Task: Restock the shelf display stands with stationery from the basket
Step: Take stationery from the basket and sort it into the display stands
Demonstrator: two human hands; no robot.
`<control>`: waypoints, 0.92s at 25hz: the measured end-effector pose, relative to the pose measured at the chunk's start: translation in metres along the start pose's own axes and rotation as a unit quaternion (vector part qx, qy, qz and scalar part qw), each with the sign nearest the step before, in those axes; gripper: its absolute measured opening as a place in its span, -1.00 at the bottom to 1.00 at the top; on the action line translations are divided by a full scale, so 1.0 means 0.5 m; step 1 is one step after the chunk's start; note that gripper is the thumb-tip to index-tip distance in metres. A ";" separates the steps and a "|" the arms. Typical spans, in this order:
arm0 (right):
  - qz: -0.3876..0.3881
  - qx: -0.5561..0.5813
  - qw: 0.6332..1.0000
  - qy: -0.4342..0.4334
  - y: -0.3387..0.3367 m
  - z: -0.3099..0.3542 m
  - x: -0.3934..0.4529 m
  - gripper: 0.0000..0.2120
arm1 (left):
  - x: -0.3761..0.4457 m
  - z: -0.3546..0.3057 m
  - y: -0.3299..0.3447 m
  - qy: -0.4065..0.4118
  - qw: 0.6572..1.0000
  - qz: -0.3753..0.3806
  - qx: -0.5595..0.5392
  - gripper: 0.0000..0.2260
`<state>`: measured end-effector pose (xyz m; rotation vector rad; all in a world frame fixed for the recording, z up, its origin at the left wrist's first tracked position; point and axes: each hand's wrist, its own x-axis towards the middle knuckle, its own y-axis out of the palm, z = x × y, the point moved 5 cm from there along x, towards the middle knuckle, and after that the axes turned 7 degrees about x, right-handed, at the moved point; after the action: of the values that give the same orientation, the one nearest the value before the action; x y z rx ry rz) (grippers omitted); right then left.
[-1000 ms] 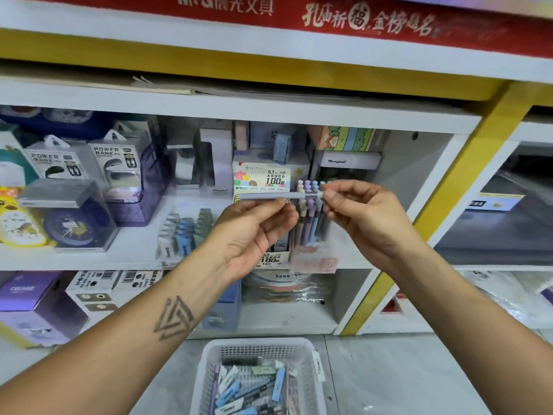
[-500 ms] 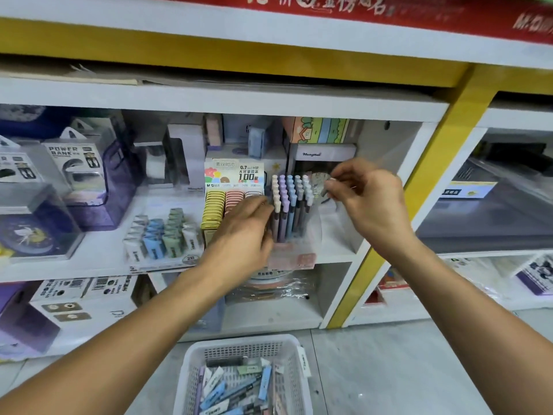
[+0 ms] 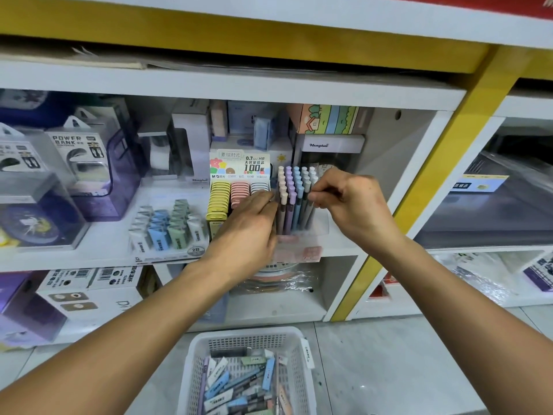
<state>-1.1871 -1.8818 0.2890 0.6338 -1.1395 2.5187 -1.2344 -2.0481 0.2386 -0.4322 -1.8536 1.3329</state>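
Observation:
A clear pen stand [image 3: 299, 235] on the middle shelf holds rows of upright pastel pens [image 3: 294, 190]. My left hand [image 3: 248, 226] reaches in from the left and pinches a beige-topped pen [image 3: 282, 202] standing in the front left row. My right hand [image 3: 353, 202] is at the stand's right side, its thumb and forefinger pinching the clear plastic beside the right row of pens. The white mesh basket [image 3: 194, 357] sits on the floor below my arms, with several loose pens and erasers in it.
Left of the stand are a lead refill display [image 3: 227, 196] and a stepped eraser display [image 3: 167, 226]. Power bank boxes [image 3: 77, 157] fill the shelf's left end. A yellow post [image 3: 434, 175] bounds the bay on the right. Boxes sit on the lower shelf.
The pen I held level in both hands now stands upright in the stand. My left hand moved right to the stand's front row, and my right hand dropped to its right side.

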 end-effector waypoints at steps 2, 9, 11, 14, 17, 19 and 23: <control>0.000 -0.003 1.000 0.003 0.009 -0.004 0.001 -0.98 | -0.001 0.001 0.000 0.004 1.000 -0.004 0.002 -0.50; 0.027 -0.147 0.989 0.011 0.035 -0.008 -0.004 -0.66 | -0.013 0.002 -0.018 -0.007 1.000 -0.006 -0.027 -0.51; 0.002 -0.118 0.993 0.008 0.037 0.020 -0.015 -0.68 | -0.024 -0.001 -0.041 -0.001 0.998 -0.050 -0.032 -0.60; 0.015 -0.028 0.999 0.011 0.073 0.067 -0.041 -0.78 | -0.049 -0.002 -0.044 0.005 0.998 -0.042 -0.049 -0.80; 0.196 -0.023 0.977 0.077 0.177 0.072 -0.128 -0.80 | -0.130 0.021 0.030 -0.052 0.986 0.153 -0.031 -0.92; 0.330 -0.064 0.931 0.144 0.254 0.036 -0.210 -0.79 | -0.211 0.052 0.099 -0.090 0.947 0.310 -0.011 -0.90; 0.467 -0.097 0.837 0.268 0.377 -0.077 -0.364 -0.80 | -0.350 0.119 0.211 -0.143 0.859 0.491 -0.019 -0.82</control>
<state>-1.1248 -1.9896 0.0549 -0.8749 -1.6777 2.8869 -1.1879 -2.1619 0.0648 -1.4001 -1.9515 2.1004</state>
